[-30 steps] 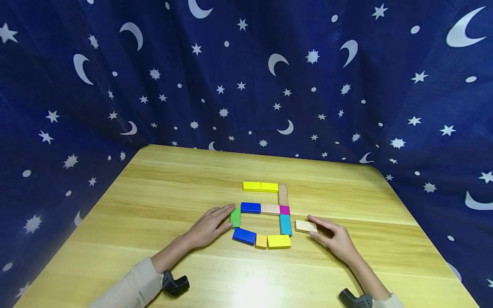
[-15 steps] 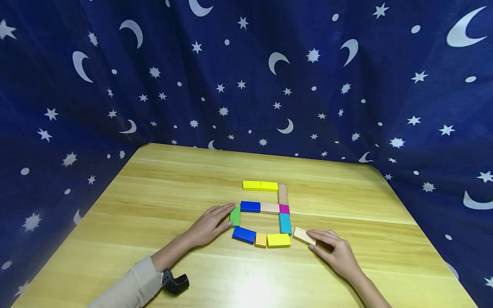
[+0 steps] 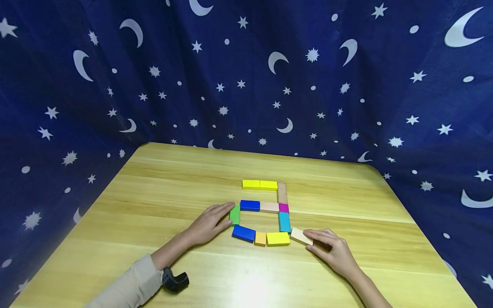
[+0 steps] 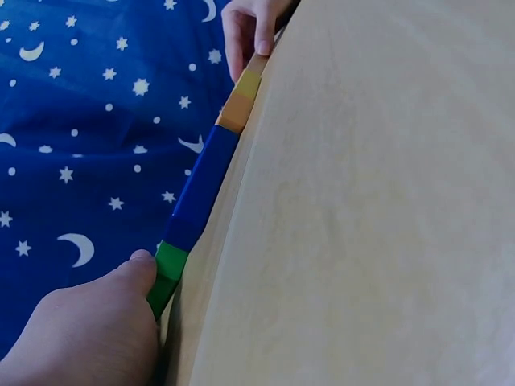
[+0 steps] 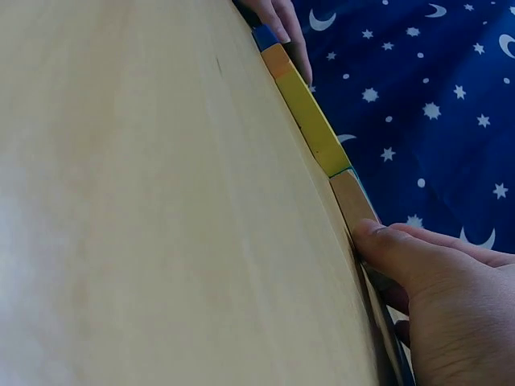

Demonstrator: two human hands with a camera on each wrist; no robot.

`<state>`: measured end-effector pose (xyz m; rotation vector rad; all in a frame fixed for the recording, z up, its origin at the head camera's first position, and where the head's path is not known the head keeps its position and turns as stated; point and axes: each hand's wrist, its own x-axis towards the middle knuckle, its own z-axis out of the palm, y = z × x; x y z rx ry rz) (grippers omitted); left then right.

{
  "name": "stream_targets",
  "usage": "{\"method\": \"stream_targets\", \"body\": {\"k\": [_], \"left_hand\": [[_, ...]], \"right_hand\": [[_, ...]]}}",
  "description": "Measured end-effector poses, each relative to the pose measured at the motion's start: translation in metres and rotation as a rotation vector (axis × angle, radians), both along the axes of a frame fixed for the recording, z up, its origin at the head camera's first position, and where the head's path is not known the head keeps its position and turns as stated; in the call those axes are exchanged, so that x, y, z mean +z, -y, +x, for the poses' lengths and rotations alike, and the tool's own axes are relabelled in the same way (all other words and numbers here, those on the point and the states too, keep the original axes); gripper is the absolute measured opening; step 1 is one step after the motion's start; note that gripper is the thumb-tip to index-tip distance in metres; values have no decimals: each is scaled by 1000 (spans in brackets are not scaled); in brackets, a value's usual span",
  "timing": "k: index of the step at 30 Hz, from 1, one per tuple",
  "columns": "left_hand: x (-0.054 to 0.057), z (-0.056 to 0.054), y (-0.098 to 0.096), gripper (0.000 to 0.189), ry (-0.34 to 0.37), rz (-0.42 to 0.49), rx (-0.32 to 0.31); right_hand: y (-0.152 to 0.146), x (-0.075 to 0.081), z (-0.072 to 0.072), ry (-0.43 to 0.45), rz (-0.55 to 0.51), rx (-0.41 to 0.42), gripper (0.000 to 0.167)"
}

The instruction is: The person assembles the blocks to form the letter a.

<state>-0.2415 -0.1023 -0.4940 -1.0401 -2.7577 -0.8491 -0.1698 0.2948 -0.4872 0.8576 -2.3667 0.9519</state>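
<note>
My right hand (image 3: 331, 248) pinches a plain light wooden block (image 3: 301, 236) between thumb and fingers, on the table. Its left end is at or close to the right end of a yellow block (image 3: 278, 238) and the lower end of a light-blue block (image 3: 284, 222). My left hand (image 3: 208, 224) holds a green block (image 3: 234, 215) at the left, fingertips at its far end and thumb near its near end. In the left wrist view, the thumb lies against the green block (image 4: 167, 269). Below the green block sits a slanted blue block (image 3: 243, 233), followed by an orange block (image 3: 260, 238).
Above lie another blue block (image 3: 250, 205), a pale block (image 3: 269, 207) and a magenta block (image 3: 283, 208). A brown block (image 3: 282, 193) leads up to two yellow blocks (image 3: 259, 185). The wooden table (image 3: 173, 184) ends at a starry blue curtain (image 3: 246, 77).
My right hand has slid the wooden block toward me and then left, turning it slantwise, up to the yellow block's end. My left hand stays at the green block.
</note>
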Motion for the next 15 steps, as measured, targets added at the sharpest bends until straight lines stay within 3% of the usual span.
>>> {"method": "stream_targets", "body": {"k": [10,15], "left_hand": [[-3,-1,-1,55,-9,-4,5],[-4,-1,-3,58,12,14,20]], "right_hand": [[-2,-1,-1,-8,22,5,45],[-3,-2,0,44,28,-17,45]]}}
